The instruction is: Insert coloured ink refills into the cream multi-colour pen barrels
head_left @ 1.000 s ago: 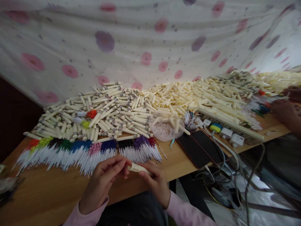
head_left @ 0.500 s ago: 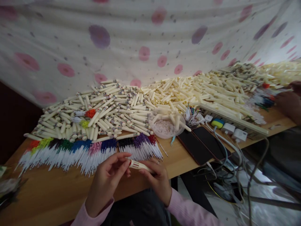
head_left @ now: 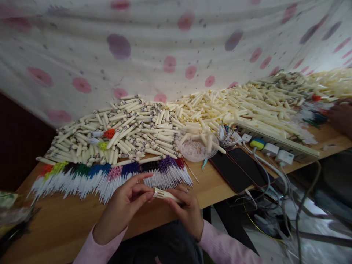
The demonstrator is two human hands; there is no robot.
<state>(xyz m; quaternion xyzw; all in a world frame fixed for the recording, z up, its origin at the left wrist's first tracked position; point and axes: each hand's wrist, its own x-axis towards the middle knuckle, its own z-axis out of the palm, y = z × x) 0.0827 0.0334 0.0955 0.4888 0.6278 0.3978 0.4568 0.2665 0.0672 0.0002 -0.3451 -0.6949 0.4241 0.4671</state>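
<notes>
My right hand is wrapped round a cream multicolour pen barrel with dark slots near its left end. At that end, the thumb and a finger of my left hand pinch together against the tip; anything small between them is hidden. Just beyond my hands lies a row of thin white pen refills, grouped by coloured ends: orange, yellow, green, blue, pink, purple and red. One single refill rests apart at the row's right end. Behind the row is a heap of similar slotted pens.
Plain cream barrels are heaped at the back. A clear bowl holds small translucent parts. Two phones, a small cup of refills and a power strip with cables are on the right. Another person's hand shows at far right.
My left fingertips have closed in on the pen's slotted end, and the red bit seen there before no longer shows. The view has shifted slightly; the right hand keeps its hold.
</notes>
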